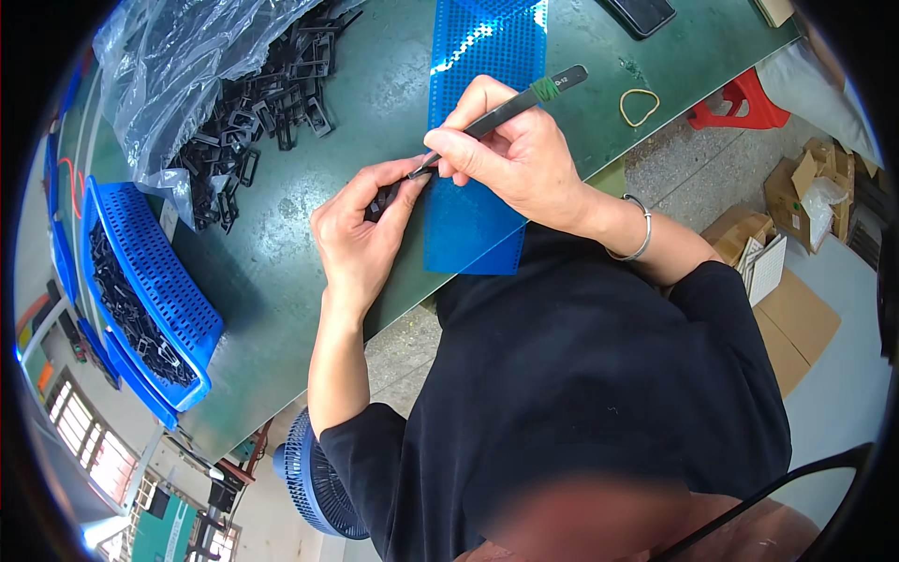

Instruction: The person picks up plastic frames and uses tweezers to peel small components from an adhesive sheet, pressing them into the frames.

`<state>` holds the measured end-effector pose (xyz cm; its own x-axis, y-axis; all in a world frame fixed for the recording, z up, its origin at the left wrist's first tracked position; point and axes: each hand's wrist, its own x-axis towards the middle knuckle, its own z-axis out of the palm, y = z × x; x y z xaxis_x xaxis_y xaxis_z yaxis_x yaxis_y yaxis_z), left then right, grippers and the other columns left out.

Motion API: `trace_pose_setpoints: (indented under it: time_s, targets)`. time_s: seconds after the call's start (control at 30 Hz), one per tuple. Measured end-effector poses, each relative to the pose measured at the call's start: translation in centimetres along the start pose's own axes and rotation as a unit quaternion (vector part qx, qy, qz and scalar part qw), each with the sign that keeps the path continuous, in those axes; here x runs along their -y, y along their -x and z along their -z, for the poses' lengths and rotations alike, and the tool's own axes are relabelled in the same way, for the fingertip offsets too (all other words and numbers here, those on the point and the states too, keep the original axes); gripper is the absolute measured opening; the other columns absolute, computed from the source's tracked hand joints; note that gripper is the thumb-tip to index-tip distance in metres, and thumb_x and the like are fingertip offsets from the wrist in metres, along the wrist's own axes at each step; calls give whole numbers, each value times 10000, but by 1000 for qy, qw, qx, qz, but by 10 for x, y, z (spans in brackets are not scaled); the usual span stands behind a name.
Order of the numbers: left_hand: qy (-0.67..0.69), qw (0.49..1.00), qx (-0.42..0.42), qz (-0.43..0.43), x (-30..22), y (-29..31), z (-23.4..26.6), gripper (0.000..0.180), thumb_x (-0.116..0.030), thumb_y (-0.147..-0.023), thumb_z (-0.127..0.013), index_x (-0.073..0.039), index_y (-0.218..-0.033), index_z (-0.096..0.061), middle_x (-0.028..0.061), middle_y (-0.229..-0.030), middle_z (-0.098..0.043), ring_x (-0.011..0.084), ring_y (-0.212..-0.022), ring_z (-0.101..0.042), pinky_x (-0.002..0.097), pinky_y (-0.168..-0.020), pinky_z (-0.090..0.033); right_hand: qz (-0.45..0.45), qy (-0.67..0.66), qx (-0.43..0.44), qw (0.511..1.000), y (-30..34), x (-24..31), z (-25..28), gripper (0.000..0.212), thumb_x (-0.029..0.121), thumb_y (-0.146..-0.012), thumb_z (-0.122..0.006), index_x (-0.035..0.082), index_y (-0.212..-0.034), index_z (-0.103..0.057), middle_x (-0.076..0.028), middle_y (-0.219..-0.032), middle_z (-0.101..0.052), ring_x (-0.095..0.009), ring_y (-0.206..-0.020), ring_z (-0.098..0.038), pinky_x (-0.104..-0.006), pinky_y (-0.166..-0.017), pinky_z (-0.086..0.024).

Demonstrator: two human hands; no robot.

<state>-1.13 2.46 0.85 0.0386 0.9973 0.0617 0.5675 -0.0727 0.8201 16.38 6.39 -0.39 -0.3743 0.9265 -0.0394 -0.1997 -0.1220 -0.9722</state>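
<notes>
My right hand [524, 159] is closed round black tweezers [513, 110] with a green band wound near their upper end. The tweezers slant down to the left, and their tips meet the fingertips of my left hand [361, 225]. Between the thumb and fingers of that left hand sits a small black plastic part [379, 201], mostly hidden by the fingers. Both hands are above the green table [272, 281], beside a blue perforated strip [478, 229] that runs partly beneath my right hand.
Loose black plastic frames [304, 80] spill from a clear plastic bag [187, 66] at the far left. A blue basket [178, 272] of black parts stands left. A phone [641, 11] and rubber band [639, 108] lie right. A blue fan [318, 478] is below the table's edge.
</notes>
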Motion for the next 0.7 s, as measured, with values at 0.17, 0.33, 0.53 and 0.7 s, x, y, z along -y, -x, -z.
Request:
trace_pose_setpoints:
  time_s: [0.17,0.33,0.53,0.7]
  targets:
    - [1,1000,-1,-2,-1,-2,0,155,-48,-774,-713,-69,-927,-705,44,-796,-698,80,-639,-622,217,-584,-479,45,15,-24,999,-1,-4,-3,140,108,-873,-638,30,-827,-531,-2,-688,-575,-27,-598,-539,-192,-525,-437]
    - [83,996,-1,-26,10,1,4,220,30,-798,-633,-35,-1006,-665,86,-864,-693,94,-585,-579,203,-522,-450,63,-88,-72,992,0,2,-6,118,67,-883,-604,25,-848,-499,-24,-742,-556,-69,-651,-589,-202,-564,-474]
    - [649,740,9,177,21,-7,51,278,-293,-915,-437,-33,-974,-515,100,-788,-503,107,-511,-378,171,-358,-254,3,-81,-47,996,4,2,1,138,109,-892,-609,25,-854,-506,-19,-745,-556,-76,-682,-600,-208,-590,-487]
    - [160,960,-19,229,15,-26,62,298,-345,-921,-554,-59,-841,-582,-11,-614,-477,81,-522,-408,186,-422,-295,-15,-28,2,999,3,2,-14,99,106,-915,-576,30,-901,-514,-21,-806,-559,-59,-706,-564,-204,-646,-477]
